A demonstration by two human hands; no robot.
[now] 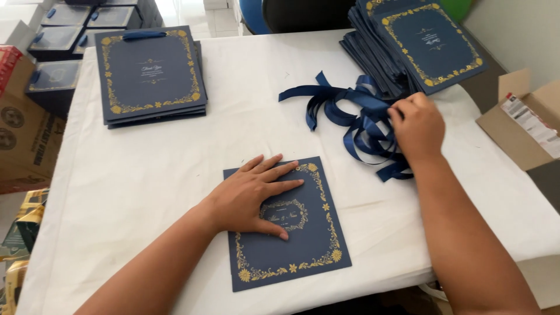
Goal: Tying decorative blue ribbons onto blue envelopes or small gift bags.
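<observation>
A flat navy paper bag with gold floral border [303, 245] lies on the white-covered table near the front edge. My left hand [254, 195] rests flat on it, fingers spread. My right hand [417, 125] reaches into a loose tangle of navy satin ribbons [350, 111] at the right, fingers pinched on the ribbon pile. Behind that hand a tall stack of the same flat navy bags [426, 44] leans at the back right. A short stack of navy bags with a ribbon handle on top [150, 73] sits at the back left.
The table's white cloth [146, 186] covers the whole top. An open cardboard box [525, 125] stands off the right edge. Dark gift boxes [58, 41] and a brown carton [23, 134] crowd the left side. A dark chair back [303, 13] is beyond the far edge.
</observation>
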